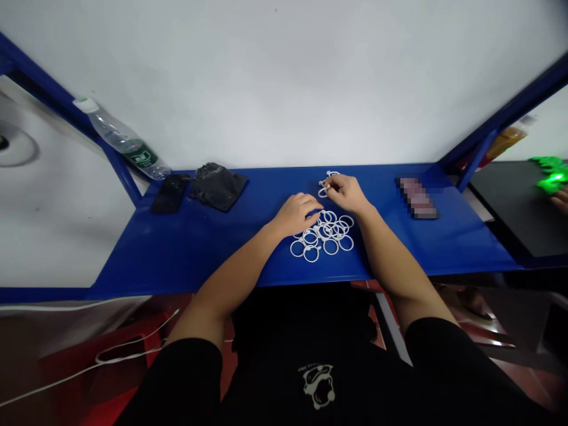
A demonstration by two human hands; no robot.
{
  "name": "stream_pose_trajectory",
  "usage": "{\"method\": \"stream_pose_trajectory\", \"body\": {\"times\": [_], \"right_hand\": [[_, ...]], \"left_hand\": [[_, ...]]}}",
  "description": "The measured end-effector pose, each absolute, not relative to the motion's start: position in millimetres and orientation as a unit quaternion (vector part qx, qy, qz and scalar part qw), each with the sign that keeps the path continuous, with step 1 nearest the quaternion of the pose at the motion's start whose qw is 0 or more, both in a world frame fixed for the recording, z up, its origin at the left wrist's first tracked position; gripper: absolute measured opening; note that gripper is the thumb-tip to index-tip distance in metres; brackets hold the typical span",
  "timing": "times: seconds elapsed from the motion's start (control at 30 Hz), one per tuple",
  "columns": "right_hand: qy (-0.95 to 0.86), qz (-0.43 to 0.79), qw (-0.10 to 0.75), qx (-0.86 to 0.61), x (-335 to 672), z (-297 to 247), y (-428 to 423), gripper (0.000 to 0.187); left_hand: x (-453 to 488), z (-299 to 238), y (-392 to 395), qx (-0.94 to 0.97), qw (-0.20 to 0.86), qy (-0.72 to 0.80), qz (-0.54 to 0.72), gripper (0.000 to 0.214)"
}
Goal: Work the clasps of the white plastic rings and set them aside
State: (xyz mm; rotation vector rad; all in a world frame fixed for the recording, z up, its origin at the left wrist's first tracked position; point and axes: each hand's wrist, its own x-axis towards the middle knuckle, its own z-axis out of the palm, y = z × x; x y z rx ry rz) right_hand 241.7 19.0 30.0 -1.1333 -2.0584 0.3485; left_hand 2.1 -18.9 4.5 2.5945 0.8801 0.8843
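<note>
A loose pile of thin white rings (331,245), several with a small knob like curtain rings, lies on the blue tabletop (213,248). My left hand (296,214) rests at the pile's upper left edge, fingers loosely bent and partly apart, with no ring visible in it. Beyond the pile, my right hand (347,192) pinches a white ring (322,193) between thumb and fingers. A few more white rings (332,173) lie just behind that hand, partly hidden by it.
A plastic bottle (128,145) leans at the left frame post, near a black phone-like object (170,194) and a black bag (217,186). At right lies a blurred-out flat item (417,198). Farther right, another person's hand (561,198) is beside a green glowing object (552,176).
</note>
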Motion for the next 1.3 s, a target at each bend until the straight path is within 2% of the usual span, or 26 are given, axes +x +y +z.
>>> {"method": "stream_pose_trajectory", "body": {"times": [0.17,0.23,0.5,0.67,0.8,0.97,1.13,1.3], "right_hand": [[-0.799,0.115,0.369,-0.462,244.9,24.9,23.8,0.017],[-0.804,0.114,0.364,-0.457,246.5,23.7,24.9,0.02],[-0.791,0.048,0.336,-0.51,257.5,16.7,30.2,0.042],[-0.759,0.013,0.338,-0.557,259.6,15.8,30.1,0.053],[-0.766,0.036,0.351,-0.537,252.5,25.0,22.4,0.046],[-0.827,0.095,0.324,-0.45,235.4,33.3,10.3,0.033],[-0.863,0.134,0.274,-0.403,225.7,29.2,7.1,0.029],[-0.857,0.143,0.29,-0.402,225.5,27.5,8.2,0.025]], "left_hand": [[9.8,13.1,-33.1,0.932,0.177,0.248,0.196,0.05],[11.5,13.5,-35.5,0.937,0.182,0.251,0.163,0.056],[4.1,7.7,-26.7,0.921,0.154,0.299,0.198,0.04],[0.9,3.8,-19.1,0.901,0.143,0.349,0.213,0.019],[-0.3,-1.3,-13.5,0.888,0.127,0.381,0.225,0.015],[-2.4,-4.4,-7.7,0.854,0.148,0.388,0.313,0.023],[-2.3,-2.3,-5.7,0.816,0.142,0.373,0.419,0.021],[0.2,-4.7,-4.8,0.785,0.168,0.39,0.451,0.023]]}}
